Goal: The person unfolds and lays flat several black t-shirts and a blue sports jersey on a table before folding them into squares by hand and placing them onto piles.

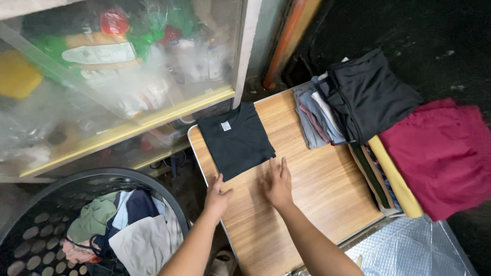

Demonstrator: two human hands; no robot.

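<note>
Wood-grain laminate covers the worktop (312, 189), a pale rectangle with a rounded white edge. At its far right lies a stack (353, 105) of folded cloth, soft black on top, grey and blue layers below; a crumpled maroon cloth (445, 153) spreads to the right of it. Near left, a round black perforated basket (30, 225) holds rumpled clothes. A black shirt (236, 139), folded into a flat square with a small white neck tag, sits at the worktop's far left corner. The left hand (217, 197) pinches its near edge. The right hand (277, 185) lies flat, fingers spread, just beside the shirt's near right corner.
</note>
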